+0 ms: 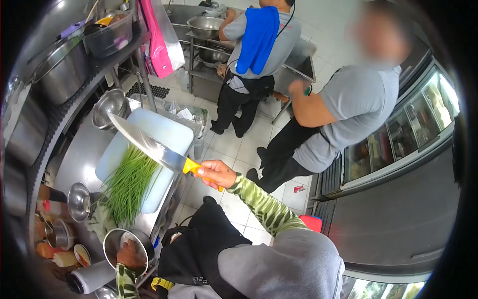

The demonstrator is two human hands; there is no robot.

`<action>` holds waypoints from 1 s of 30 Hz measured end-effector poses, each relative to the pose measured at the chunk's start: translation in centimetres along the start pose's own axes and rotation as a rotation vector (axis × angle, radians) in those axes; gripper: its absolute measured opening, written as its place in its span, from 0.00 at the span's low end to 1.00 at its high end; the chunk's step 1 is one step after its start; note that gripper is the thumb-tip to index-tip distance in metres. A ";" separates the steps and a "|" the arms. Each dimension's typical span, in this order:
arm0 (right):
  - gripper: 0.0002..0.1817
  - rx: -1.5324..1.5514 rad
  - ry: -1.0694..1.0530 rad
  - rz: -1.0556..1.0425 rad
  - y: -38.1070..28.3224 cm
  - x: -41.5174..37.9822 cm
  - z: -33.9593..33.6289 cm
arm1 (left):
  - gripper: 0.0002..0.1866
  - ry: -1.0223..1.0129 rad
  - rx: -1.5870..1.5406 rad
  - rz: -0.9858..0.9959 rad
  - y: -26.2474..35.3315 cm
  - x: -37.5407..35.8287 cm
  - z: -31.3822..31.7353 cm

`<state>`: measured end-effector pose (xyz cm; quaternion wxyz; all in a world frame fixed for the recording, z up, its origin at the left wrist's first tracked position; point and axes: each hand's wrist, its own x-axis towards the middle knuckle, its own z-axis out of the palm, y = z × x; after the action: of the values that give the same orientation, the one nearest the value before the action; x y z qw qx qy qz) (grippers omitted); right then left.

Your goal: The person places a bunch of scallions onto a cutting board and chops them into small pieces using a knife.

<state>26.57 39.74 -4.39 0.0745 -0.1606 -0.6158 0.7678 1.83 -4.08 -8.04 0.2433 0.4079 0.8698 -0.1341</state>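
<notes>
My right hand (215, 173) grips the yellow handle of a large knife (149, 144). Its blade is raised and points up-left over a pale blue cutting board (169, 130). A long bundle of green chives (128, 187) lies across that board. My left hand (130, 255) reaches down into a small steel bowl (112, 244) at the counter's near end and rests on its rim or inside it. Whether that hand holds anything is hidden. Both my sleeves are green patterned.
The steel counter (82, 154) carries a colander (110, 105), a ladle (78, 201), sauce bottles (50, 207) and a paper roll (94, 276). Pots sit on a shelf (64, 70) above. Two people in grey shirts (358, 99) stand on the tiled floor; a glass-door fridge (398, 134) is on the right.
</notes>
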 end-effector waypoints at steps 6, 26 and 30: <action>0.22 -0.018 -0.024 -0.005 0.0 -0.9 0.4 | 0.40 0.112 0.024 -0.006 -0.6 0.5 1.5; 0.22 0.239 -0.138 -0.045 -1.8 -3.3 1.9 | 0.12 0.140 -0.093 0.033 -4.1 1.8 4.0; 0.22 0.263 -0.153 -0.074 -1.8 -3.3 2.0 | 0.10 0.186 -0.087 0.030 -4.4 1.9 4.6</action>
<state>28.81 37.30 -1.81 0.0761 -0.0678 -0.5191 0.8486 -1.20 -7.64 -12.83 0.1811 0.4207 0.8873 -0.0541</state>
